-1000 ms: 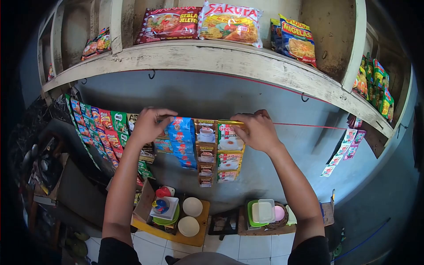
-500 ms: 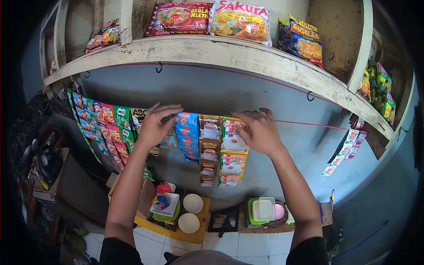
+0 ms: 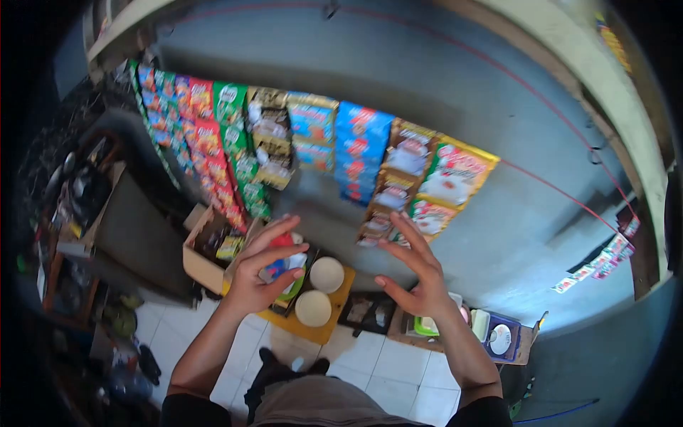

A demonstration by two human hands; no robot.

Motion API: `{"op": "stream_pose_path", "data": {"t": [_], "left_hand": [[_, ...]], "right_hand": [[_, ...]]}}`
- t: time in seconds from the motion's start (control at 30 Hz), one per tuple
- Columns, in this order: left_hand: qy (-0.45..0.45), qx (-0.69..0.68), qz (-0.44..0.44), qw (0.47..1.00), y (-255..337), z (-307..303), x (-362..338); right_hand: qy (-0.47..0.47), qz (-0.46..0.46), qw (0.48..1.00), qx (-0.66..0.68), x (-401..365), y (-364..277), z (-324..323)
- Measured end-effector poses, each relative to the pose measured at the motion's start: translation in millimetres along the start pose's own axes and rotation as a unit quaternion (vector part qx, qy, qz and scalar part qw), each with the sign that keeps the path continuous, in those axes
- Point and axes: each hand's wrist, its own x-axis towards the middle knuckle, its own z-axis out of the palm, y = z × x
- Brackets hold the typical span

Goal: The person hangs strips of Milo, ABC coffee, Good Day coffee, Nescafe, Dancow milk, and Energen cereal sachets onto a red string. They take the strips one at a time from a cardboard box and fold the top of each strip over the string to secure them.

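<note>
My left hand point(image 3: 262, 269) is empty, its fingers apart, held in the air below the hanging sachets. Facing it, my right hand point(image 3: 418, 276) is also empty with spread fingers. It overlaps the lower end of the brown Coffeemix sachet strip point(image 3: 407, 151) in view; whether it touches cannot be made out. A Good Day cappuccino strip point(image 3: 455, 174) hangs at the right end of the row. Left of the brown strip hang a blue Nescafe strip point(image 3: 363, 142), a light-blue and gold strip point(image 3: 311, 122) and a black and gold ABC strip point(image 3: 270, 121).
Green Milo sachets point(image 3: 231, 135) and red drink sachets point(image 3: 206, 139) hang further left. A red string point(image 3: 551, 191) runs right to small pink sachets point(image 3: 613, 257). Below are a cardboard box point(image 3: 203, 256), two pale bowls point(image 3: 313, 308) on a yellow surface, and a blue basket point(image 3: 504, 334).
Both hands have come away from the tops of the sachet strips and dropped lower, fingers spread. The view has tilted downward, and the noodle packs on the shelf have mostly left it.
</note>
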Motion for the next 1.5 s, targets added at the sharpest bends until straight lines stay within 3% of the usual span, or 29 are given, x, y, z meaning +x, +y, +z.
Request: {"op": "stream_pose_path", "data": {"t": [0.13,0.33,0.43,0.5,0.63,0.77,0.87,1.0,1.27,1.43,1.5], "left_hand": [[-0.013,0.027,-0.08,0.996,0,-22,-39],[0.061,0.017,-0.192,0.979,-14,-64,-120],[0.118,0.015,-0.237,0.964,-20,-83,-160],[0.136,0.029,-0.256,0.957,-20,-99,-180],[0.148,0.029,-0.275,0.949,-22,-145,-214],[0.154,0.004,-0.277,0.948,-28,-201,-246],[0.173,0.007,-0.275,0.946,-32,-238,-271],[0.181,-0.02,-0.286,0.941,-42,-272,-310],[0.154,-0.059,-0.362,0.917,-65,-299,-332],[0.143,-0.057,-0.38,0.912,-92,-295,-308],[0.14,-0.056,-0.386,0.91,-102,-293,-292]], "right_hand": [[-0.051,0.078,0.991,0.099,-18,7,36],[-0.15,0.184,0.956,0.171,-72,7,86],[-0.113,0.224,0.946,0.204,-102,3,129],[0.013,0.306,0.893,0.331,-118,-3,172],[0.062,0.37,0.852,0.365,-92,-54,257],[-0.074,0.281,0.902,0.32,-24,-140,311],[-0.098,0.2,0.914,0.34,-18,-164,365],[-0.118,0.291,0.863,0.396,-16,-193,406],[-0.121,0.281,0.877,0.372,29,-196,439],[-0.109,0.31,0.875,0.356,44,-143,465],[-0.06,0.325,0.877,0.349,49,-114,478]]}}
